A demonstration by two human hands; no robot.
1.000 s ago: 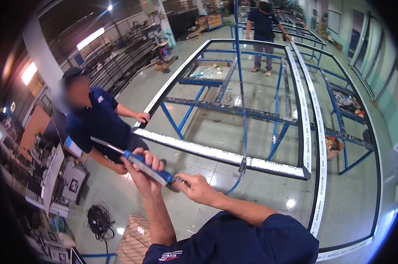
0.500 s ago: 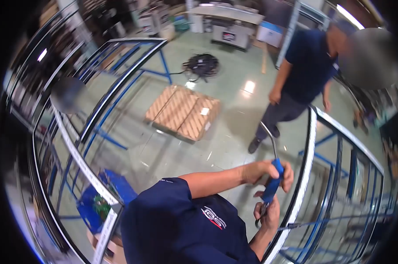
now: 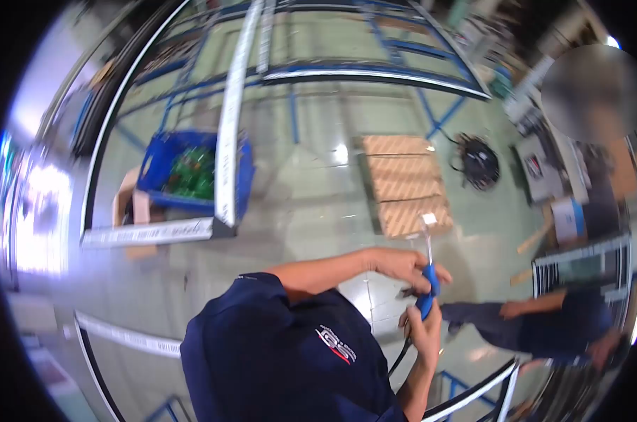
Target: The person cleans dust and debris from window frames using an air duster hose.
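Hands meet at the 4 o'clock area of the view, both closed on a blue-handled tool (image 3: 428, 290). Left hand (image 3: 401, 265) wraps the upper handle from 9 o'clock; right hand (image 3: 424, 330) grips the lower end from 6 o'clock. Metal shaft (image 3: 428, 235) points toward 12 o'clock. Cardboard pallet (image 3: 403, 184) lies beyond; a blue crate (image 3: 192, 176) sits at 10 o'clock. A co-worker's hand (image 3: 512, 309) shows at 3 o'clock.

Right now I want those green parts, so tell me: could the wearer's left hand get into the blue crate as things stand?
Probably not without stepping over. The left hand grips the blue-handled tool together with the right hand, and the blue crate sits across open floor, under the taped frame bar.
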